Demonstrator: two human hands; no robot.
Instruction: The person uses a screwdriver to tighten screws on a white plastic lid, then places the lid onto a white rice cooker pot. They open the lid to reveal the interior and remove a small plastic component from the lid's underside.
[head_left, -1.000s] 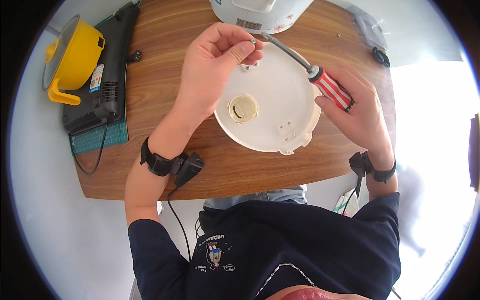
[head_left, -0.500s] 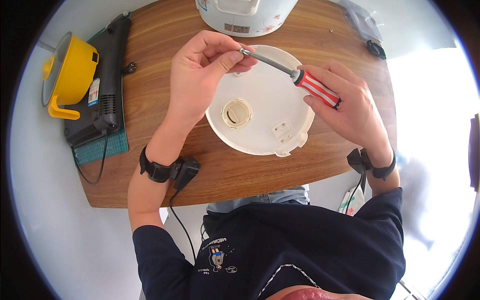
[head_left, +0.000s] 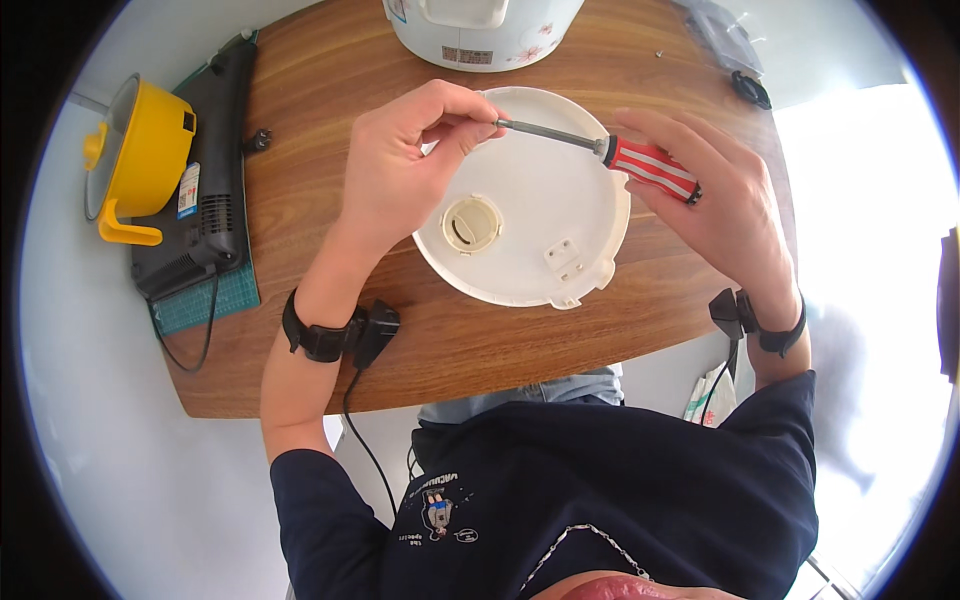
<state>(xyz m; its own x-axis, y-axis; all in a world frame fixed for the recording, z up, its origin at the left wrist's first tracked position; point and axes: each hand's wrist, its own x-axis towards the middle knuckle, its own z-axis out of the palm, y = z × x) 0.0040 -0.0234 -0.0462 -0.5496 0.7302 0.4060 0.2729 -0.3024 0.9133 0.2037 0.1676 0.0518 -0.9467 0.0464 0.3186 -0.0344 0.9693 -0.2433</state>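
Note:
A screwdriver (head_left: 652,168) with a red, white-striped handle hangs above the table, its metal shaft (head_left: 550,132) pointing left. My right hand (head_left: 715,195) has the handle between thumb and fingers. At the far end of the shaft, thumb and forefinger of my left hand (head_left: 410,150) pinch the tip; whether a small part is also between them, I cannot make out. Below both hands lies a round white plastic lid (head_left: 520,215), with a cream circular vent piece (head_left: 471,225) set in it and a small plate (head_left: 563,258) near its lower right rim.
A white flower-patterned appliance body (head_left: 480,35) stands at the far edge. To the left, a yellow pot (head_left: 150,150) rests on a black appliance (head_left: 215,180) over a green mat (head_left: 215,300). A clear plastic box (head_left: 722,40) and a black part (head_left: 750,90) lie far right.
The screwdriver has come slightly toward me and to the right, and its shaft lies more level. My left fingertips moved with its tip; my right hand shifted slightly right.

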